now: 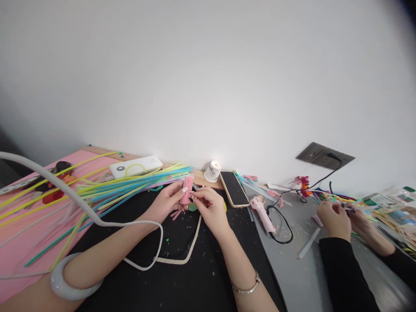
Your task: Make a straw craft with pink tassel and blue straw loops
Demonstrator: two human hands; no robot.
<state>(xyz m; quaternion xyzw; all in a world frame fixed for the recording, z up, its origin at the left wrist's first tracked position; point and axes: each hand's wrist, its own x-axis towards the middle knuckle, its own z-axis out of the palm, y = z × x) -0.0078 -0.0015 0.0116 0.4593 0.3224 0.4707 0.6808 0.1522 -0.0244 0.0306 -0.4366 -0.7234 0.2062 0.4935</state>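
Pink bundle stands nearly upright between your hands

The pink bundle [187, 190] is above the far part of the black mat [182, 288], its long axis close to vertical, the top leaning slightly right. Your left hand [169, 201] is clamped on it, thumb across its side. Your right hand [211, 209] meets its lower right side with fingertips drawn close; you cannot tell whether they grip anything.

The bundle looks fuzzy and ribbed, a short column of parallel strands. Loose pink pieces [176, 214] lie below it. To your left, long blue and yellow stems [130, 187] fan over a smooth pink sheet [16, 249]. A flexible white cable [159, 242] crosses your left forearm and loops over the mat, near a pale, angular bent strip [175, 261].

Behind, a white cup [212, 171] and a flat phone [234, 189] sit close to the wall [208, 86], leaving little room. The mat between your forearms is mostly open, with small scraps. Past its right edge, the grey tabletop [289, 268] has space below the pink glue gun [264, 215].
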